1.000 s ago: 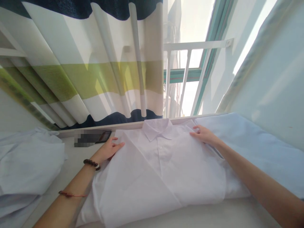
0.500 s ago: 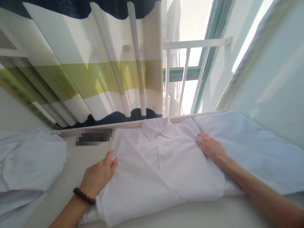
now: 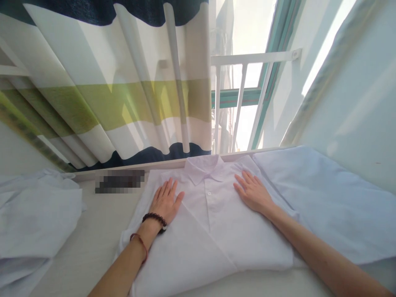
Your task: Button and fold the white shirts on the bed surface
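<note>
A white shirt [image 3: 198,243] lies folded in front of me, its collar [image 3: 202,167] at the far side and a button showing on the placket. My left hand [image 3: 165,201] rests flat on the left part of the shirt, below the collar, fingers stretched out. A dark beaded bracelet and a thin reddish band circle that wrist. On the right part of the shirt lies my right hand [image 3: 251,190], palm down with its fingers spread. Neither hand grips anything.
Folded pale-blue or white cloth [image 3: 334,206] lies against the shirt's right side. Crumpled white clothing [image 3: 37,222] is at the left edge. A blurred dark patch [image 3: 120,181] sits near the ledge. Behind are a striped curtain [image 3: 139,99] and a white railing [image 3: 253,59] before a window.
My left hand has moved from the shirt's left edge inward and up onto its front, flattening out. My right hand has shifted left from the right edge and now lies spread.
</note>
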### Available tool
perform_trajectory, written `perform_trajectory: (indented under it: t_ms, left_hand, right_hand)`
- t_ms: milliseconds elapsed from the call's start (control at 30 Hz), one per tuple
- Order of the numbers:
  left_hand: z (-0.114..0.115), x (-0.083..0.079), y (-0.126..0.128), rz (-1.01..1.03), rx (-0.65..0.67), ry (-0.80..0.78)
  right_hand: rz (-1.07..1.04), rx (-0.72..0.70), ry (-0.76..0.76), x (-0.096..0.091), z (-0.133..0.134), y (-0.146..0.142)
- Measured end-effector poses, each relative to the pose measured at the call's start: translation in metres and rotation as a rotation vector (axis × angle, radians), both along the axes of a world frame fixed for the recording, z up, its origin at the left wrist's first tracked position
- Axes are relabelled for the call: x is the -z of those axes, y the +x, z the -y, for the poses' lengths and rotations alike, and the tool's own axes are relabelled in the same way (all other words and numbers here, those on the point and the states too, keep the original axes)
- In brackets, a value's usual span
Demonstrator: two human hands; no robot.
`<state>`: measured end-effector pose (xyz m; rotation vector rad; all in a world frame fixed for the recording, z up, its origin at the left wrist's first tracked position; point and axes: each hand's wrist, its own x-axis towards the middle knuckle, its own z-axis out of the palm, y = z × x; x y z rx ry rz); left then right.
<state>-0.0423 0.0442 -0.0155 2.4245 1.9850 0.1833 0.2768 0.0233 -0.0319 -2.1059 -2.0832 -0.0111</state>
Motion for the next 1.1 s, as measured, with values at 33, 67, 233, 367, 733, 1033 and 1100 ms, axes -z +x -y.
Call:
perform_trajectory:
  t_ms: [33, 67, 233, 367, 733, 1033, 1100]
  left_hand:
    - [-0.002, 0.002, -0.008, 0.021, -0.021, 0.018]
    - [-0.003, 0.004, -0.015, 0.044, -0.044, 0.033]
    - [-0.006, 0.007, -0.032, 0.123, -0.118, 0.100]
    - [-0.004, 0.004, -0.031, 0.017, -0.060, 0.039]
    - [0.000, -0.005, -0.032, -0.107, -0.008, -0.062]
    - [0.070, -0.005, 0.011, -0.090, 0.344, 0.091]
    - [0.092, 0.001, 0.026, -0.063, 0.473, 0.109]
  right_hand:
    - [0.006, 0.004, 0.004, 0.001, 0.001, 0.007]
    - [0.008, 0.011, 0.004, 0.001, 0.003, 0.012]
    - [0.009, 0.040, -0.030, 0.000, 0.006, 0.015]
    - [0.025, 0.054, -0.066, -0.002, 0.003, 0.012]
    - [0.047, 0.062, -0.100, -0.003, 0.034, 0.005]
    - [0.108, 0.031, -0.163, -0.022, 0.036, -0.009]
    - [0.091, -0.030, -0.133, -0.025, 0.026, -0.016]
